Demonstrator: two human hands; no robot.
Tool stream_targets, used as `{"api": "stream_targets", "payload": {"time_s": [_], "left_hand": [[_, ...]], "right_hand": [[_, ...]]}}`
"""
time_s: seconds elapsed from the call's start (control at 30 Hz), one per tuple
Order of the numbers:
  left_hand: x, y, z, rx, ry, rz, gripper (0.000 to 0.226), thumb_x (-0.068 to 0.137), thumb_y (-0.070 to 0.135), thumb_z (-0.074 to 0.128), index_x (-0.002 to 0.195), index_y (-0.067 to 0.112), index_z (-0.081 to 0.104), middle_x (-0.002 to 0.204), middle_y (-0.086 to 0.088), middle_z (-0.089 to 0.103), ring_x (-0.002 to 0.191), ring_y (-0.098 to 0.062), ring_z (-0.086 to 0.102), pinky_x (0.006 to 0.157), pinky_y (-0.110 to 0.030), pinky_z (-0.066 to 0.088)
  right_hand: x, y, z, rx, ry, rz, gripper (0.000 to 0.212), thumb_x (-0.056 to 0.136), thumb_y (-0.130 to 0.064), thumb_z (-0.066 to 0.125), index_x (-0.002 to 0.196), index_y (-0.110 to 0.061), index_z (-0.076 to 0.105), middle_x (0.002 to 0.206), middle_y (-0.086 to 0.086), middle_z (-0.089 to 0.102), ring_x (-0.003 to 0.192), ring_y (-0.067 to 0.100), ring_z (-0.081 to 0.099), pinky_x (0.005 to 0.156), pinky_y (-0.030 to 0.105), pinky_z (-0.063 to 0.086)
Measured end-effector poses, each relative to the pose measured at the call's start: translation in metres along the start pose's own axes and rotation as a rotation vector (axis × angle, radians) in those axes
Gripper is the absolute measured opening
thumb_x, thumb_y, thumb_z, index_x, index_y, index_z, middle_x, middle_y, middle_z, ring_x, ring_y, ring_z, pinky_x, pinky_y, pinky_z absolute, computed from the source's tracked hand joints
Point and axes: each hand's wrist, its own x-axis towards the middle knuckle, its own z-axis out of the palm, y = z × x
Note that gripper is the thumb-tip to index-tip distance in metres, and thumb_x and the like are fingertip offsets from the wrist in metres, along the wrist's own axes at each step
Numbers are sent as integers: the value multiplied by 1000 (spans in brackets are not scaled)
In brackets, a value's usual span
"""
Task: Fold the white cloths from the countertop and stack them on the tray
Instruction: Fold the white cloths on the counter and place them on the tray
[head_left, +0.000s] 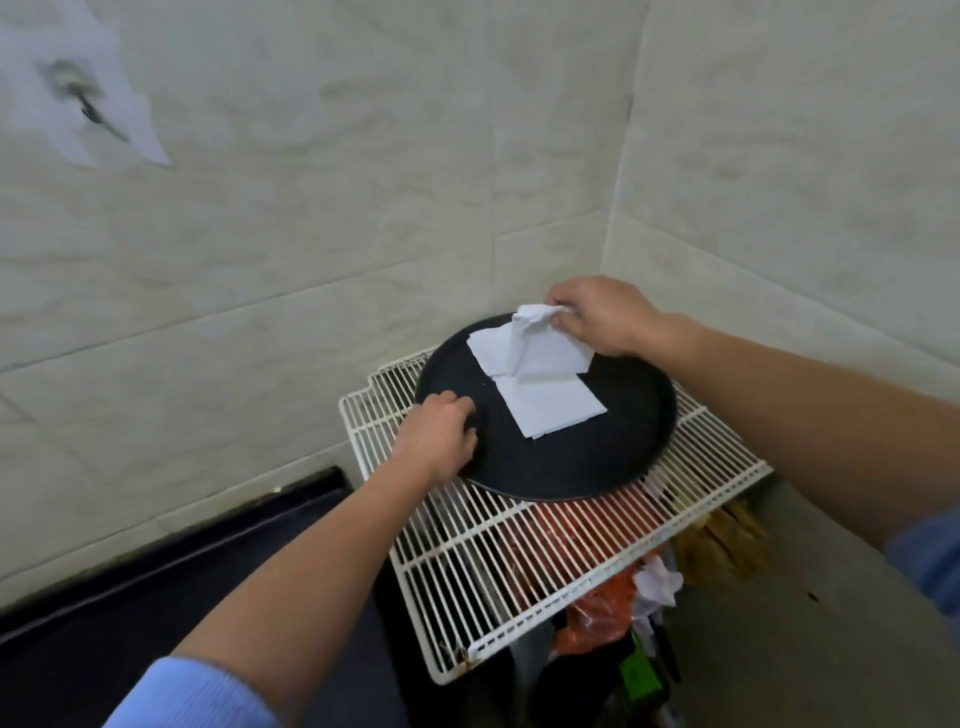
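A round black tray (587, 457) rests on a white wire rack in the corner. A folded white cloth (553, 408) lies flat on the tray, and another flat one (488, 348) shows behind it. My right hand (602, 314) pinches the bunched top of a white cloth (540, 343), which hangs down onto the tray over the others. My left hand (439, 434) grips the tray's left rim.
The white wire rack (519, 577) sits over bags and clutter, with an orange bag (597, 613) below it. Tiled walls (311, 208) meet in a corner right behind the tray. A dark countertop (156, 587) runs along the lower left.
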Motion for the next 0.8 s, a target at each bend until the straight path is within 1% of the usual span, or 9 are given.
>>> {"api": "stream_targets", "payload": {"time_s": [0.17,0.33,0.47,0.57,0.73,0.8], "left_hand": [[19,-7,13,-1,-16,-23,26,90,28,51,112,16,59,109,-5,57,103,-25,53,87,-40,46],[28,-8,25,-27,26,-73,27,91,27,50,114,17,58,112,-3,53,103,-23,50,86,-35,43],[26,-6,33,-26,80,-98,26,90,26,51,110,14,61,108,-5,53,98,-23,50,82,-35,42],[25,-7,38,-25,102,-104,25,88,26,52,106,13,63,104,-5,54,93,-24,50,81,-37,44],[24,-7,42,-50,138,-122,23,84,26,55,100,13,65,98,-4,54,86,-23,50,75,-36,45],[25,-8,42,-64,153,-123,23,83,26,55,99,12,65,97,-5,54,85,-24,50,75,-37,45]], "right_hand": [[42,12,18,-10,-90,-45,21,96,-27,49,111,-19,61,111,3,63,102,26,55,76,36,41],[86,19,37,-14,-158,-120,21,96,-27,50,112,-19,62,114,2,63,104,26,55,78,35,41],[119,21,57,-4,-213,-154,25,96,-26,51,117,-20,62,117,3,62,106,27,55,81,36,42],[139,28,79,20,-263,-147,26,94,-26,53,118,-21,61,120,3,62,108,27,55,82,35,42],[149,36,114,61,-269,-149,28,93,-25,54,120,-19,60,122,6,61,112,29,54,86,35,40],[146,36,122,69,-254,-140,31,93,-28,55,123,-20,57,126,5,59,116,30,52,92,39,40]]}}
